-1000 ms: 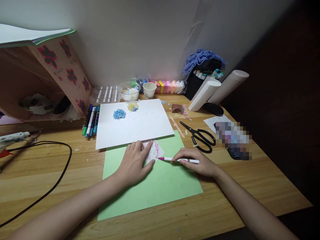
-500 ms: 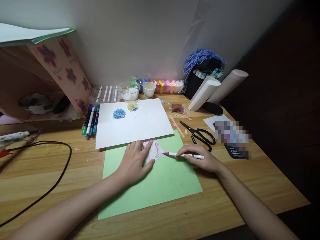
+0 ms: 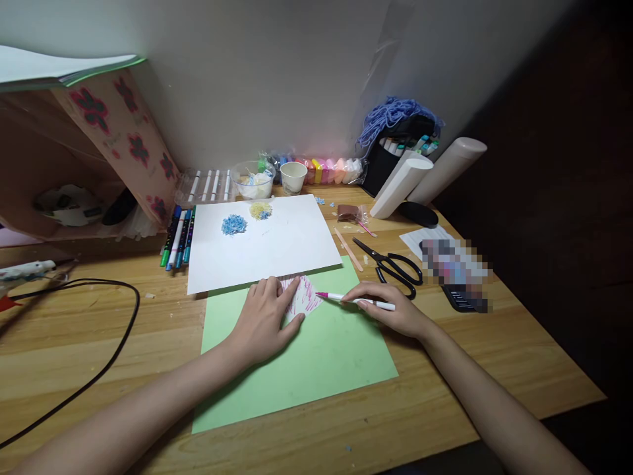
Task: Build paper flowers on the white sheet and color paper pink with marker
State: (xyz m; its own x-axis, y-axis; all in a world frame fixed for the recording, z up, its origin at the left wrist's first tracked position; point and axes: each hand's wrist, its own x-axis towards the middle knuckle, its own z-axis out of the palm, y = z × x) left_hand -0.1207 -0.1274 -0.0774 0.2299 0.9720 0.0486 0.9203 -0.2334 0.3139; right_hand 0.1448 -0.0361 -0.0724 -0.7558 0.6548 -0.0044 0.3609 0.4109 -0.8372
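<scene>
My left hand [image 3: 267,320] lies flat, thumb and forefinger spread over a small white paper piece [image 3: 307,298] that bears magenta strokes. The piece rests on a green sheet [image 3: 297,376]. Between the fingers of my right hand [image 3: 390,309] is a white marker [image 3: 339,298], its magenta tip at the right part of the small piece. A large white sheet [image 3: 267,254] overlaps the green one at the back and carries a blue crumbly clump [image 3: 234,225] and a yellow one [image 3: 260,210].
Black scissors [image 3: 390,264] and a wooden stick [image 3: 349,249] lie right of the sheets. Markers [image 3: 179,237] lie on the left, near a black cable [image 3: 133,310]. Behind stand a plastic bowl [image 3: 253,181], a paper cup [image 3: 293,178] and white bottles [image 3: 403,188].
My right hand has moved slightly left with the marker, whose tip is now over the small piece. More magenta strokes show near its right side. My left hand stays in place.
</scene>
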